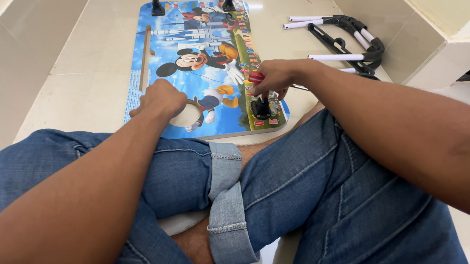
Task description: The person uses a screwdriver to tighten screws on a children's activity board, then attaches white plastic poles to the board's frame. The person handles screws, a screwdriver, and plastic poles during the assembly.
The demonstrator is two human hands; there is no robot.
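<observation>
A colourful cartoon-printed board lies flat on the tiled floor in front of my crossed legs. My left hand rests closed on the board near its front left edge. Over the board's front right corner, my right hand grips a red-handled screwdriver, its tip down at a black bracket. Two more black brackets sit at the far corners of the board.
White and black tubular leg frames lie on the floor at the back right. My jeans-covered legs fill the foreground. Tiled walls rise at the left and at the right corner.
</observation>
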